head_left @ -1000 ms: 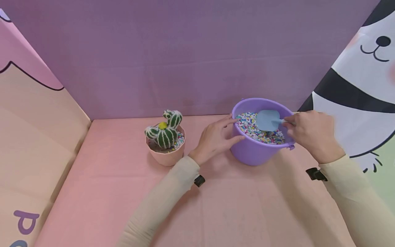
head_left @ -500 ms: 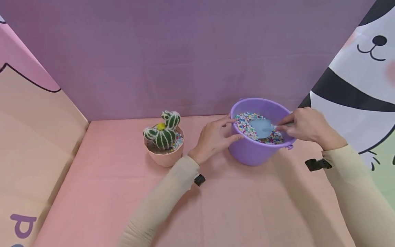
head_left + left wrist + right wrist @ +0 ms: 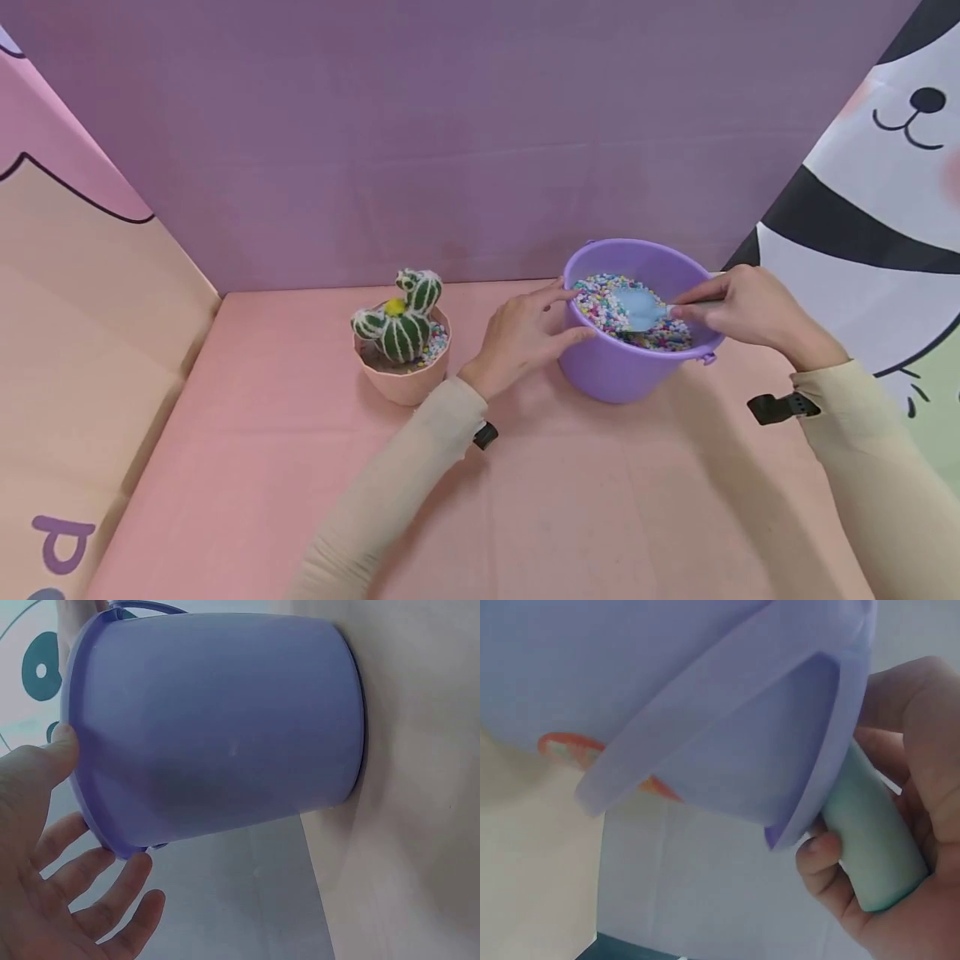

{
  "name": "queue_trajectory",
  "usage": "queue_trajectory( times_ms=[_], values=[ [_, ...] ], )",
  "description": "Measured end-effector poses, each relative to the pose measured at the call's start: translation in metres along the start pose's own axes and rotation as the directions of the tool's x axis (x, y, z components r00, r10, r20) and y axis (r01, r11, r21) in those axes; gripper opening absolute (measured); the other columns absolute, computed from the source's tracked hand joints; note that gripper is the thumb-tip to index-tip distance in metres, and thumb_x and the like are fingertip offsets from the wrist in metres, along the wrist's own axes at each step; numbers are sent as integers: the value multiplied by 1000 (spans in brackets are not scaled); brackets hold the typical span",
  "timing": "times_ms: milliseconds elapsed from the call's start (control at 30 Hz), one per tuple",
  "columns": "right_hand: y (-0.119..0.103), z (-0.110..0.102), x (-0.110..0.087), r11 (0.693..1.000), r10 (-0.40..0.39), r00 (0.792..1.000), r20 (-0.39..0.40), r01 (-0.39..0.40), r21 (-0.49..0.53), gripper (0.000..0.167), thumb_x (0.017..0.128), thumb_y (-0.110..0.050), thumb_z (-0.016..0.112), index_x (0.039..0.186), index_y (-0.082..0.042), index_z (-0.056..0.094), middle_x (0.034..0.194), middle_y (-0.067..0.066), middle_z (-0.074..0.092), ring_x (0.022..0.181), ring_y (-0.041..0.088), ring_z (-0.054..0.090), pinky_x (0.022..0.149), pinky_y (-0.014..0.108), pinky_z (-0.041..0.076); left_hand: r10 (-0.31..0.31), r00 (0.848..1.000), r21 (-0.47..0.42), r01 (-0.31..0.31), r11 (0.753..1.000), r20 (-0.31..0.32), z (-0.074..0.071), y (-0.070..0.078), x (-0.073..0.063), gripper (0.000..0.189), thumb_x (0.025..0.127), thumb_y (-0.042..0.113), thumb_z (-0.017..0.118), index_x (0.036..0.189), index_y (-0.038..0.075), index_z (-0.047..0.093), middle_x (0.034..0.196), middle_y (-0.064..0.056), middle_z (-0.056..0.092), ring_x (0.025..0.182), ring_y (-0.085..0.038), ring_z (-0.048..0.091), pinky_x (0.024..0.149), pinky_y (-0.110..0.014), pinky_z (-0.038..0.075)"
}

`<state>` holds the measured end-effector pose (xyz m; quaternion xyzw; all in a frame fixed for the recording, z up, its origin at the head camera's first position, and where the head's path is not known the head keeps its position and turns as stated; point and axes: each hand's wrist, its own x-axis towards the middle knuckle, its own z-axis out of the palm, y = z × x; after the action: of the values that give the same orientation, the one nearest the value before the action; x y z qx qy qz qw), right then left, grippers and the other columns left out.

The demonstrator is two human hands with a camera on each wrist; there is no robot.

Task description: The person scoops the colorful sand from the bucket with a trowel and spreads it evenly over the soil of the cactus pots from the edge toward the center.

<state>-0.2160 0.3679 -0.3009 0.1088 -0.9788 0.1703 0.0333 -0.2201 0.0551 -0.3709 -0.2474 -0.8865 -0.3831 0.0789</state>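
In the head view, a purple bucket (image 3: 611, 379) holds many small coloured beads (image 3: 596, 293). My right hand (image 3: 753, 310) grips the handle of a light blue toy shovel (image 3: 639, 308) over the bucket's right rim. The blade lies among the beads. In the right wrist view, the fingers wrap round the pale handle (image 3: 874, 832) beside the rim. My left hand (image 3: 519, 340) rests against the bucket's left rim. Its thumb (image 3: 61, 750) touches the near side in the left wrist view, and its other fingers (image 3: 112, 900) are spread along the rim.
To the left stands a peach pot (image 3: 405, 387) with a striped green cactus (image 3: 405, 336), a yellow flower and some beads inside. Behind rises a purple backdrop (image 3: 450, 150). A panda-printed panel (image 3: 862, 225) closes the right side, and a beige panel (image 3: 67, 333) the left.
The shovel blade has moved left and down into the beads and tilted. My right hand has shifted with it, its wrist moving slightly right. The left hand stays at the rim.
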Motion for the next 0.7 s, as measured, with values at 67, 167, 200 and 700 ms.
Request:
queue_trajectory(
  times_ms=[67,167,200,700],
  values=[
    [2,0,-2,999,-2,1000,-24,3,34,16,91,-29,83,102,-19,88,94,5,84,73,0,60,59,24,45,3,1000,8,-3,1000,-5,0,-1,-1,64,91,59,79,145,26,67,162,4,54,121,-18,72,96,-37,57],
    [5,-1,-4,997,2,998,-69,4,80,17,91,-29,84,103,-18,88,101,12,83,71,-7,58,56,22,45,19,1000,15,-19,1000,-19,-1,-1,-1,63,91,58,79,144,26,68,161,4,55,117,-17,73,91,-35,58],
    [6,-2,-5,995,11,997,-76,-3,102,17,91,-29,84,104,-17,88,105,14,83,73,-9,58,57,22,45,26,999,18,-25,1000,-24,-1,-1,-1,63,91,58,79,144,26,68,160,3,56,115,-16,73,89,-34,58],
    [13,-5,-18,963,103,991,-84,-79,256,32,92,-40,85,110,-14,86,92,-37,70,86,-13,64,68,14,51,35,999,2,-35,999,-31,2,-1,-1,63,91,56,81,143,22,69,159,1,57,109,-19,73,81,-29,56]
  ],
)
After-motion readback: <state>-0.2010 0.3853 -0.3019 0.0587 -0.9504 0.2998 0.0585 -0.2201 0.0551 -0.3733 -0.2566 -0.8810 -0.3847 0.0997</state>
